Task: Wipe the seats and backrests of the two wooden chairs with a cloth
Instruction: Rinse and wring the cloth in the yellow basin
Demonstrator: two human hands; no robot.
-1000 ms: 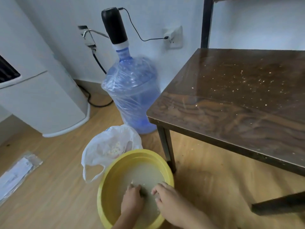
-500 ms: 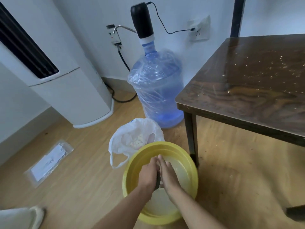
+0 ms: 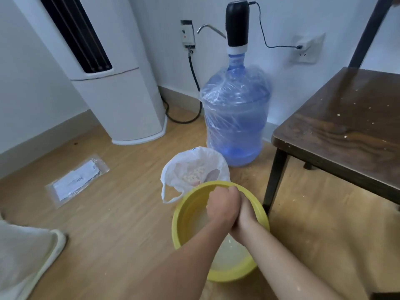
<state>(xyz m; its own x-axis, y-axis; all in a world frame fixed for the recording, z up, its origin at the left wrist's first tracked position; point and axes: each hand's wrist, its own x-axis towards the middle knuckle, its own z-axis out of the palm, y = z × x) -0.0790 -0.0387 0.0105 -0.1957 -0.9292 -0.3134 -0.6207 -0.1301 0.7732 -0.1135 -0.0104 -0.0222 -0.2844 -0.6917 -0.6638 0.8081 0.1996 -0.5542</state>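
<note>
two broad stretches of bare floor (image 3: 121,224) flank the wooden chair (image 3: 346,126) at right and yellow basin (image 3: 184,213) just beside its front leg; left hand (image 3: 224,205) and right hand (image 3: 243,215) press together, fisted, above cloudy water; cloth hidden, grip unclear.

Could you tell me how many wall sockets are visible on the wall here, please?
2: one socket left of the water jug, with a thick black cable plugged in, and one socket right of the pump, holding its thin cord. Others may be hidden.
</note>
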